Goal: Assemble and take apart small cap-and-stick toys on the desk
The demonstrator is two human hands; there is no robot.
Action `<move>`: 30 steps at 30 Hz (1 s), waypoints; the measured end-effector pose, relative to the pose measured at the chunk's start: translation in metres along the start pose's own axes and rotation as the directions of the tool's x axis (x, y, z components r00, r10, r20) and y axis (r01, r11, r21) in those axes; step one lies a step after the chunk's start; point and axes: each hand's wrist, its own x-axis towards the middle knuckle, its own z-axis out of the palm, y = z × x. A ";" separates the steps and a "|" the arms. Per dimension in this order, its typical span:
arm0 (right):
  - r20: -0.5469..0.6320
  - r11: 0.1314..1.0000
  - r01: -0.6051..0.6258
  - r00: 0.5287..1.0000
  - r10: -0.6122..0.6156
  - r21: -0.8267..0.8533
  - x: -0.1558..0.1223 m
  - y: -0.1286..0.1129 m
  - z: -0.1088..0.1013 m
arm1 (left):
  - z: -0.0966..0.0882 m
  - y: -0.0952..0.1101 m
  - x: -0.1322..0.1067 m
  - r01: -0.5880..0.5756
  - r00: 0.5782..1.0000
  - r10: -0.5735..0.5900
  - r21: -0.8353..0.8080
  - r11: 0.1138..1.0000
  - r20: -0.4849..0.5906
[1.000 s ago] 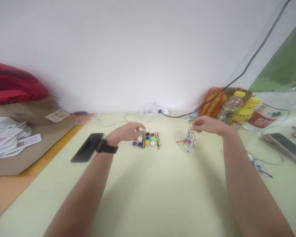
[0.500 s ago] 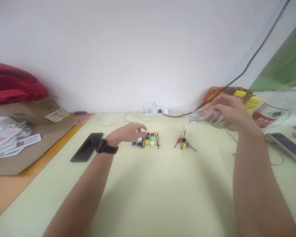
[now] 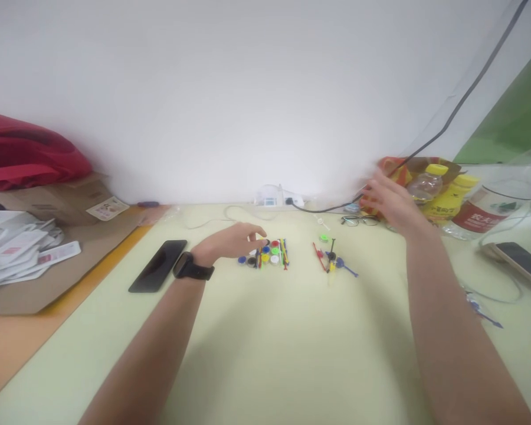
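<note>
My left hand (image 3: 236, 241) reaches over a cluster of small coloured pieces, thumb and forefinger apart at a black disc. Red, blue, yellow and white discs (image 3: 275, 260) stand in rows there, beside thin coloured sticks (image 3: 284, 254). My right hand (image 3: 392, 203) is raised near the wall, blurred, its fingers spread with nothing visible in them. Below and left of it lies a looser group: a red stick (image 3: 319, 258), a blue stick (image 3: 347, 268), a black disc (image 3: 331, 257) and a green disc (image 3: 323, 238). A white piece (image 3: 322, 222) lies farther back.
A black phone (image 3: 158, 265) lies left; another phone (image 3: 522, 262) lies right. Glasses (image 3: 358, 221), yellow-capped bottles (image 3: 446, 198) and a large clear bottle (image 3: 482, 212) stand or lie behind my right arm. A blue piece (image 3: 491, 319) lies beside my right forearm. A cable (image 3: 425, 141) crosses the wall.
My right hand has moved left and its fingers have spread; the clear plastic seen at it no longer shows there. The right-hand group lies more scattered. My left hand has barely moved.
</note>
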 end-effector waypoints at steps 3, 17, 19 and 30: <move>0.105 0.998 -0.063 0.993 0.062 0.007 0.003 0.013 0.006 | 0.000 0.001 0.000 0.001 1.000 -0.001 -0.003 1.000 0.002; 0.530 0.717 0.402 0.846 -0.053 -0.570 -0.006 0.057 0.074 | 0.000 0.012 -0.003 -0.042 0.999 0.042 -0.012 0.999 -0.017; 0.572 0.669 0.415 0.820 0.018 -0.616 -0.011 0.066 0.084 | 0.001 0.012 -0.003 -0.045 0.999 0.045 -0.022 0.999 -0.014; 0.660 0.563 0.440 0.700 0.272 -0.699 0.001 0.040 0.055 | 0.006 0.010 0.000 -0.093 0.995 0.089 -0.067 0.993 -0.052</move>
